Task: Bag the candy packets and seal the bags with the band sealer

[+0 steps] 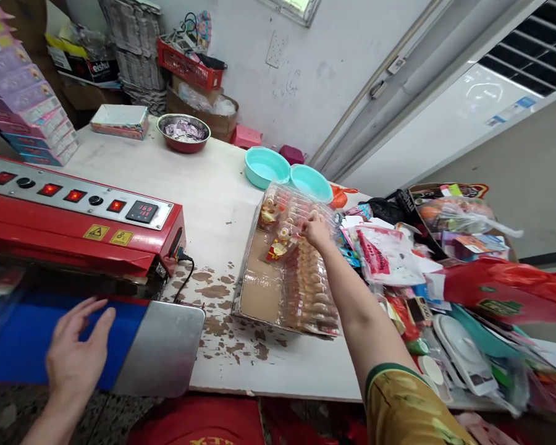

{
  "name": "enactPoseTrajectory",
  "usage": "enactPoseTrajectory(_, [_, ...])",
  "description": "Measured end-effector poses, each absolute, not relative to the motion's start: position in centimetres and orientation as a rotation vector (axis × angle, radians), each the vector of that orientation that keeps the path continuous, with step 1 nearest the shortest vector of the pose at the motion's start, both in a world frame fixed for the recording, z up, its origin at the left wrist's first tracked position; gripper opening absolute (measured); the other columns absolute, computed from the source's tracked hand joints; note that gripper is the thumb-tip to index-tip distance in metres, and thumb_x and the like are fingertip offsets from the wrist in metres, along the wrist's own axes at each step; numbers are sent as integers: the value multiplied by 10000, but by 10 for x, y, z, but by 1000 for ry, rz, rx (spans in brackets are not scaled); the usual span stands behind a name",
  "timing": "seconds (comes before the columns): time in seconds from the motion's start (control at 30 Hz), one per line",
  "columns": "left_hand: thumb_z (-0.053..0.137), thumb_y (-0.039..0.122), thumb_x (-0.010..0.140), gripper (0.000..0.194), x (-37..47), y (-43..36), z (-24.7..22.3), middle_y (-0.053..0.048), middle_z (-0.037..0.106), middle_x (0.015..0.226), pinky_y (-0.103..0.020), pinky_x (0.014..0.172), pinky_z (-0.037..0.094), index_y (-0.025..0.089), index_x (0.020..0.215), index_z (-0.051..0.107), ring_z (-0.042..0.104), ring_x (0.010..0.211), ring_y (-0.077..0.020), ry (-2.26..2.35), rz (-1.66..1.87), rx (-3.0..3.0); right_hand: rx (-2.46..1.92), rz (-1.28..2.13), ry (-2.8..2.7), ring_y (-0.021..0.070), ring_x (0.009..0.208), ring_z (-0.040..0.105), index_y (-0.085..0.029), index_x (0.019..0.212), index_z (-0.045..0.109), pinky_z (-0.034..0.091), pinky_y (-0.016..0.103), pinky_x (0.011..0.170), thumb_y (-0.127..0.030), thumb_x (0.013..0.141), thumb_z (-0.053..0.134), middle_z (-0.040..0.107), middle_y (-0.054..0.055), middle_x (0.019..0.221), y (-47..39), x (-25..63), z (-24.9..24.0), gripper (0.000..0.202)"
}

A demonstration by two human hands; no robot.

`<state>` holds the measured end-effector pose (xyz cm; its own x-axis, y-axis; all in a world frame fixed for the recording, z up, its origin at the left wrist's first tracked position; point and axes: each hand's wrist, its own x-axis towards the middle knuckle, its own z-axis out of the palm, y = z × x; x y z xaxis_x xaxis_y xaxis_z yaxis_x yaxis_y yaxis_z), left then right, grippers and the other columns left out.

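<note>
Left fingers apart; right fingers (grip unclear) at the carton, teal basins behind, clutter alongside

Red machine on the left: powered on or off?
On. The red machine has several switches glowing red, and its display shows lit digits.

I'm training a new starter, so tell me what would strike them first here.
Probably the red machine at the left, with its glowing switches and digital display, and the left hand over the blue surface in front. Next comes the cardboard box of clear-wrapped packs near the centre, with the right hand at the packs. Two turquoise basins stand just behind the box.
</note>
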<state>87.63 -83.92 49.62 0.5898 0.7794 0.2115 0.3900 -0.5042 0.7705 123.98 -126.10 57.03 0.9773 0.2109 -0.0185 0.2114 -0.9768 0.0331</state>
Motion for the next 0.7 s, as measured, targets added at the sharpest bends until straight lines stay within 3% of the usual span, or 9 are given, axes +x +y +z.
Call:
enactPoseTrajectory(0.07, [593, 509, 767, 295, 879, -861, 499, -31, 645, 1155, -460, 992, 467, 273, 928, 668, 588, 1086, -275, 808, 674, 2125, 3235, 36, 481, 272, 1126, 517, -152, 755, 691, 408, 364, 926, -270, 744, 713, 598, 153, 1175, -1256, 1231, 576, 121])
enactPoseTrajectory(0.17, [560, 461, 815, 304, 888, -889, 515, -74, 634, 1167, -428, 998, 446, 216, 960, 667, 578, 1097, -256, 637, 564, 2064, 3612, 284, 877, 250, 994, 640, -176, 706, 689, 485, 374, 867, -354, 764, 701, 708, 101, 983, -1239, 1201, 602, 187])
enactPoseTrajectory(0.27, [575, 409, 833, 305, 910, -912, 550, -76, 647, 1133, -367, 925, 484, 206, 1048, 650, 607, 1026, -219, 487, 512, 1901, 3741, 681, 1182, 240, 894, 691, -221, 761, 728, 523, 402, 856, -381, 749, 733, 744, 53, 897, -1210, 1152, 648, 160])
enactPoseTrajectory(0.33, [625, 385, 813, 383, 929, -921, 579, -78, 630, 1193, -355, 946, 472, 220, 1159, 612, 597, 1063, -212, 386, 477, 1778, 3785, 702, 1333, 225, 855, 702, -243, 788, 746, 548, 394, 834, -332, 744, 753, 752, 37, 871, -1186, 1115, 675, 100])
enactPoseTrajectory(0.4, [696, 366, 764, 551, 947, -925, 606, -79, 576, 1305, -356, 998, 439, 249, 1279, 540, 549, 1174, -219, 263, 407, 1616, 3898, 413, 1464, 218, 815, 710, -243, 787, 754, 577, 380, 784, -311, 731, 769, 755, 37, 852, -1160, 1083, 689, 90])
enactPoseTrajectory(0.47, [747, 359, 713, 615, 959, -923, 622, -92, 601, 1275, -349, 965, 461, 237, 1282, 545, 565, 1160, -228, 210, 283, 1419, 4007, -144, 1526, 219, 775, 714, -226, 764, 758, 593, 365, 734, -321, 704, 790, 756, 49, 828, -1134, 1059, 684, 117])
enactPoseTrajectory(0.57, [787, 363, 647, 409, 962, -912, 618, -100, 713, 929, -299, 717, 528, 139, 976, 694, 664, 811, -200, 365, 97, 1154, 4113, -955, 1333, 221, 744, 713, -206, 712, 758, 591, 347, 706, -352, 639, 826, 755, 63, 787, -1099, 1040, 648, 176])
enactPoseTrajectory(0.63, [810, 364, 598, 341, 956, -904, 599, -84, 709, 779, -271, 600, 508, 109, 800, 706, 633, 640, -163, 509, 67, 1049, 4187, -1261, 1069, 218, 740, 708, -204, 687, 754, 582, 338, 706, -362, 598, 843, 754, 63, 777, -1081, 1034, 618, 202])
enactPoseTrajectory(0.7, [818, 367, 573, 335, 948, -899, 575, -69, 706, 749, -258, 575, 497, 109, 757, 711, 617, 606, -147, 615, 150, 1004, 4226, -1440, 811, 207, 702, 695, -198, 676, 751, 569, 325, 675, -371, 568, 851, 750, 60, 751, -1066, 1028, 590, 227])
